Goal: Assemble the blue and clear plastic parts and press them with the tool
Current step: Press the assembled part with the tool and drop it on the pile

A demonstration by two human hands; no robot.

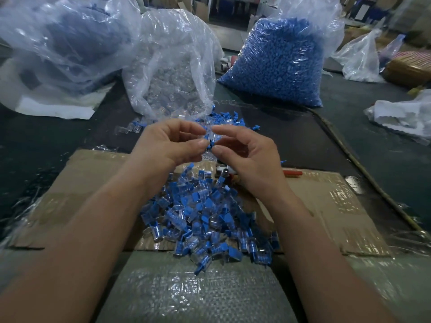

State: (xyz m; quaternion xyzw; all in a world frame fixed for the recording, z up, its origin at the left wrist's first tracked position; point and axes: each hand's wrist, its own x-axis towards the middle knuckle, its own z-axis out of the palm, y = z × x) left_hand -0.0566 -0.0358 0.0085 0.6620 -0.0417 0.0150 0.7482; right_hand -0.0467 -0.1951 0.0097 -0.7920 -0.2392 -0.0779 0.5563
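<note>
My left hand and my right hand meet fingertip to fingertip above the cardboard, pinching a small blue and clear plastic part between them; it is blurred and mostly hidden by the fingers. Below my hands lies a heap of assembled blue and clear parts on the flattened cardboard. Loose blue parts and clear parts lie beyond my hands. A tool with a red handle lies on the cardboard, partly hidden under my right hand.
An open bag of clear parts stands behind my hands, a full bag of blue parts to its right, and another plastic bag at the far left. A cable runs along the dark table at the right. Crumpled plastic lies at the right.
</note>
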